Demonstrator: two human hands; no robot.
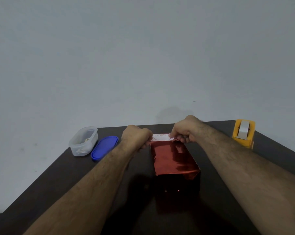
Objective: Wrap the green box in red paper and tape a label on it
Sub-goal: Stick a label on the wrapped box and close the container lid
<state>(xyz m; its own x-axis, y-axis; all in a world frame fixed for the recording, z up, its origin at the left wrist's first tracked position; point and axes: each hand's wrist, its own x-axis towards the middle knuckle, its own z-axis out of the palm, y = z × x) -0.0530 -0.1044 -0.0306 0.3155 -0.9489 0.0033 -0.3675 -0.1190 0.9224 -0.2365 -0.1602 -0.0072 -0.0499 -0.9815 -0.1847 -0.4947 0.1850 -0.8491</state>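
- Left hand (136, 137) and right hand (185, 131) pinch a white label (161, 137) by its ends, stretched flat for taping.
- Red-wrapped box (173, 160) sits just below their grip.

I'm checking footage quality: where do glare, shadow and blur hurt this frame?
Head view: dim overall; glare streaks the shiny red wrapped box, its near face lost in shadow; print on the small white label, pinched by left hand and right hand, is too blurred to read.
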